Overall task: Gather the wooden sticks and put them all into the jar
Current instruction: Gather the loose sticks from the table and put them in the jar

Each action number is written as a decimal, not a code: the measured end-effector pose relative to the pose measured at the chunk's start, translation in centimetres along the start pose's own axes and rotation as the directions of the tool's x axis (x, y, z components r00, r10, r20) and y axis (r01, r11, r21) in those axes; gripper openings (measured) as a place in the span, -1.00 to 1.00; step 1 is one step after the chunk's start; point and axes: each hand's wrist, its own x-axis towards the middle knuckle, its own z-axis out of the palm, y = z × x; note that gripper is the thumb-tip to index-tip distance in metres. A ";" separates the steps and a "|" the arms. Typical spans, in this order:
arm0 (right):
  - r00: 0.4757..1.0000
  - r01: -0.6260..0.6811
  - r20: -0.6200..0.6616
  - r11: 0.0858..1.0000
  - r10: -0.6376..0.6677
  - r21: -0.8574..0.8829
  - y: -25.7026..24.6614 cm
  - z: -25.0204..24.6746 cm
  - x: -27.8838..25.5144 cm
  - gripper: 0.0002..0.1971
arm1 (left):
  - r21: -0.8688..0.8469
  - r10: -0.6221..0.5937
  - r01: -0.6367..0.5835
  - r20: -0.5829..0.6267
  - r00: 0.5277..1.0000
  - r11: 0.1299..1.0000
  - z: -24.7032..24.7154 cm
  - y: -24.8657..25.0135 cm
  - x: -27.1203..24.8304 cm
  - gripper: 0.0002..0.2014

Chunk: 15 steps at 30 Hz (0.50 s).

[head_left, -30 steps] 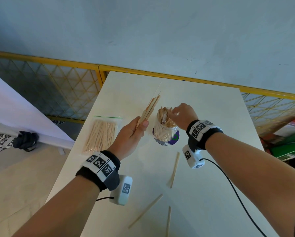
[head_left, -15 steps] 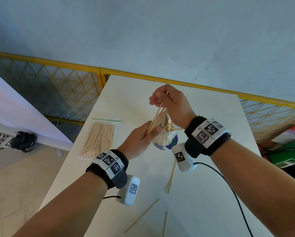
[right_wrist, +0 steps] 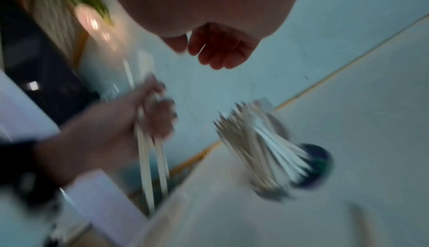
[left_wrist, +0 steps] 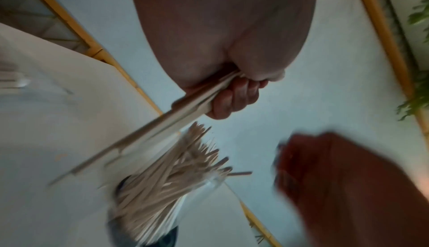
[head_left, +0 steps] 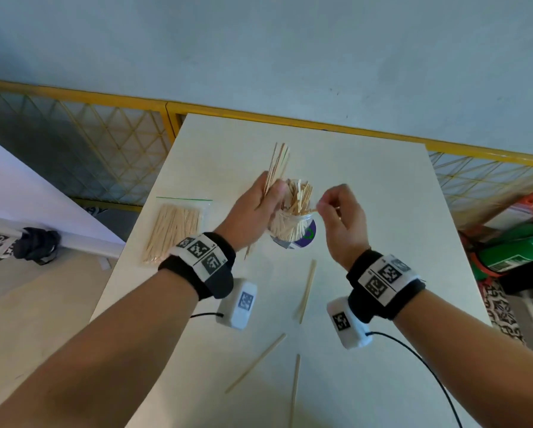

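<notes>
A clear jar (head_left: pixel 293 225) crammed with wooden sticks stands mid-table on a purple disc. My left hand (head_left: pixel 268 196) is just left of its mouth and grips a bundle of sticks (head_left: pixel 277 162) that points up and away; the left wrist view shows my fingers (left_wrist: pixel 232 95) curled round that bundle (left_wrist: pixel 162 122) above the jar (left_wrist: pixel 157 186). My right hand (head_left: pixel 322 206) hovers at the jar's right rim, with thumb and fingers pinching one thin stick. The right wrist view is blurred. Three loose sticks (head_left: pixel 307 291) (head_left: pixel 256 362) (head_left: pixel 294 393) lie on the table near me.
A clear zip bag of sticks (head_left: pixel 172 233) lies by the left edge of the white table (head_left: pixel 382 180). Yellow mesh fencing (head_left: pixel 104 143) runs behind and beside the table. A white board stands at left, and green and red items (head_left: pixel 518 251) sit on the floor at right.
My right hand came down from the top of the bundle to the jar's right rim. My left hand lifted and tipped its bundle more upright.
</notes>
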 end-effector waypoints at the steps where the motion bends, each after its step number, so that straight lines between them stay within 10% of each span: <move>1: 0.991 -0.046 0.120 0.994 0.058 -0.099 1.6 -0.4 -1.6 -0.88 | -0.041 0.023 -0.023 -0.002 1.000 0.999 0.0 1.0 0.7 -0.76; 4: 0.733 0.050 0.611 0.873 0.298 -0.486 6.5 -0.9 -6.2 -0.69 | -0.113 0.119 -0.126 -0.065 0.991 0.986 0.7 4.4 3.5 -0.74; 6: 0.588 0.217 0.720 0.785 0.369 -0.580 9.0 -0.7 -8.4 -0.53 | -0.149 0.167 -0.182 -0.103 0.981 0.972 1.4 5.8 5.5 -0.75; 15: 0.642 0.389 0.703 0.661 0.307 -0.642 9.9 -1.6 -9.0 -0.76 | 0.119 0.123 -0.104 -0.165 0.979 0.987 4.7 -0.8 9.5 -0.77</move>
